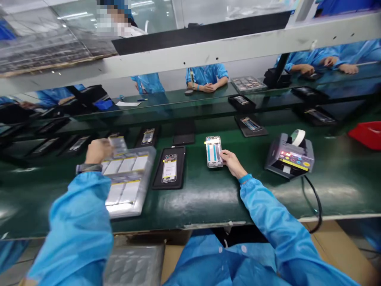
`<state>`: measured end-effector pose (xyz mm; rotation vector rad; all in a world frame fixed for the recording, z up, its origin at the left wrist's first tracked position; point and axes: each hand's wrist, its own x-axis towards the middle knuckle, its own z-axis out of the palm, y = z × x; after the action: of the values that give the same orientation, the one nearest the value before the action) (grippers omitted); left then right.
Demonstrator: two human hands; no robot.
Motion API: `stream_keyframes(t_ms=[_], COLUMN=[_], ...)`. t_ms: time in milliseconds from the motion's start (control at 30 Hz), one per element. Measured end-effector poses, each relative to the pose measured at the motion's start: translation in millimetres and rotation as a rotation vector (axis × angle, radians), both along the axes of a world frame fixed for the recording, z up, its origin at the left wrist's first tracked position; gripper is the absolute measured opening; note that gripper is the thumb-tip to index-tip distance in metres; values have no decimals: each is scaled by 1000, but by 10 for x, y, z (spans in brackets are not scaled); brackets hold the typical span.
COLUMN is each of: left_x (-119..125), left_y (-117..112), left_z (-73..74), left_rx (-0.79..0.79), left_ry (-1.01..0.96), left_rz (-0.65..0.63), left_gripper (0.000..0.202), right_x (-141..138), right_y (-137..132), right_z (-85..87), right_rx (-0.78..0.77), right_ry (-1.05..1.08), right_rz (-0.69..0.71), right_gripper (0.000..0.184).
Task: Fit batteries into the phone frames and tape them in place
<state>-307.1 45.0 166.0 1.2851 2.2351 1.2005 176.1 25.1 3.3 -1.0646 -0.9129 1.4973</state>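
Pinching the white-rimmed rectangular phone frame [213, 152] by its side over the glossy green bench [202, 204], the right hand [233, 163] should steady it level, while the blurred left hand [99, 151], its grip impossible to tell, needs gentleness at the clear plastic tray [147, 171].

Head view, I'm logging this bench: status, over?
Right hand holding phone frame by edge. Left hand at clear tray, grip blurred. Black tray between hands, bearing second phone frame.
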Motion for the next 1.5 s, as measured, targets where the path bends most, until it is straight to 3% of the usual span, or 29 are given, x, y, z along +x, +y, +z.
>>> stream_keyframes(t_ms=[33, 100, 167, 233, 300, 367, 633, 833, 900, 1067, 1233, 1367, 1500], left_x=[238, 839, 1495, 2065, 2457, 2657, 2712, 2791, 2803, 2777, 2739, 2825, 2979], left_y=[-43, -142, -230, -284, -297, -279, -301, -419, -435, -389, -343, -396, -473], left_z=[-65, -301, -628, -957, -1209, -1362, -1513, -1461, -1446, -1523, -1651, -1681, -1646], left_rx=[37, 95, 82, 41, 23, 6, 18, 207, 225, 195, 51, 69, 44], left_ry=[-117, -338, -414, -607, -703, -736, -712, -319, -287, -412, -800, -796, -805], left_rz=[-24, -168, -299, -528, -600, -602, -603, -489, -459, -431, -604, -684, -695], left_gripper=[18, 22, 30, 41, 45, 45, 35, 16, 15, 30, 37, 39, 41], right_x=[-67, -193, -273, -298, -292, -285, -315, -321, -328, -331, -317, -320, -342], right_y=[1, -20, -67, -122, -163, -182, -198, -250, -269, -324, -303, -261, -325], right_z=[-37, -107, -162, -197, -215, -225, -237, -184, -160, -111, -80, -62, -36], right_rx=[-4, -8, -4, 2, 7, 7, 28, 28, 36, 42, 74, 113, 142], right_ry=[1, -1, 2, 15, 28, 34, 30, 27, 36, 54, -54, -108, -103], right_rz=[3, 26, 51, 54, 45, 41, 117, 138, 131, 136, 112, -33, -53], right_gripper=[49, 49, 48, 48, 48, 49, 54, 54, 54, 54, 54, 55, 51])
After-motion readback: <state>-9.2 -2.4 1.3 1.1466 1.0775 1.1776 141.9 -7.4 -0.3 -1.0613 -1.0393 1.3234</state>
